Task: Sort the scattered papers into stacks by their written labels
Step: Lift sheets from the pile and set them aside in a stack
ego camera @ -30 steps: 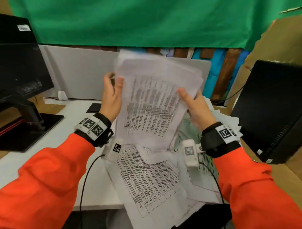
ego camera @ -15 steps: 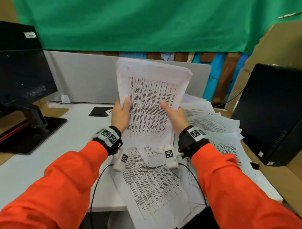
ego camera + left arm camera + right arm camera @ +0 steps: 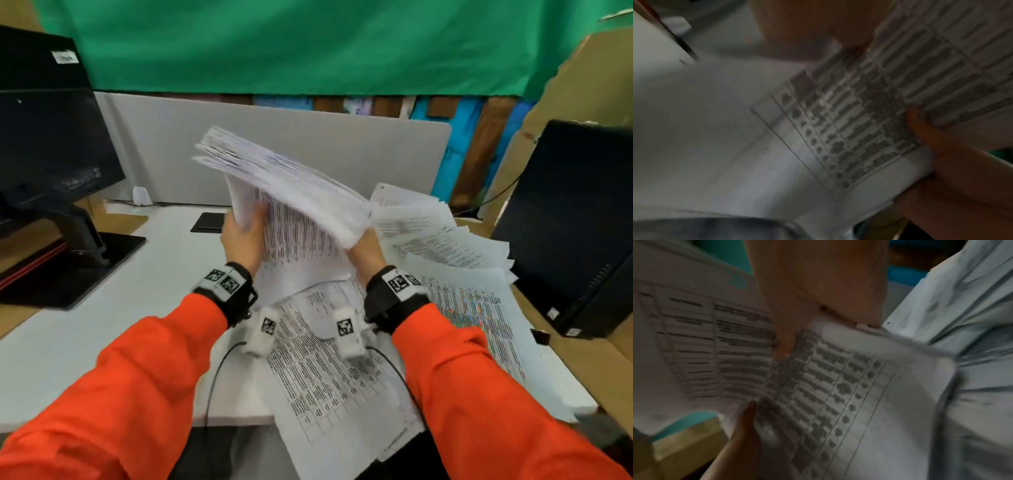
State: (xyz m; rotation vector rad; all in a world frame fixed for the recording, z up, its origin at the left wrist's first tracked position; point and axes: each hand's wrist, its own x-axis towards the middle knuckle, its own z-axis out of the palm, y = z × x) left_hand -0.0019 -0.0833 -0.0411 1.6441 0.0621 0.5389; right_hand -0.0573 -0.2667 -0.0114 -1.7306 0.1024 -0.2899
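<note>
Both hands hold a thick bundle of printed papers (image 3: 291, 192) above the white desk (image 3: 102, 308). My left hand (image 3: 245, 233) grips its left lower edge, my right hand (image 3: 363, 253) grips its right lower corner. The bundle tips away from me, its top leaning to the left. The left wrist view shows a thumb (image 3: 920, 126) on a table-printed sheet (image 3: 849, 129). In the right wrist view a finger (image 3: 785, 340) presses between sheets (image 3: 828, 394). Loose table-printed sheets (image 3: 335, 377) lie under my wrists. More papers (image 3: 445, 240) fan out at the right.
A black monitor (image 3: 44, 137) on its stand is at the left. A dark computer case (image 3: 575, 222) stands at the right on a cardboard surface. A grey divider panel (image 3: 239, 144) closes the back, a black pad (image 3: 209, 222) lies before it. One sheet overhangs the desk's front edge.
The bundle has dropped lower and tipped from upright facing me to slanted away. My hands moved closer together and down toward the desk.
</note>
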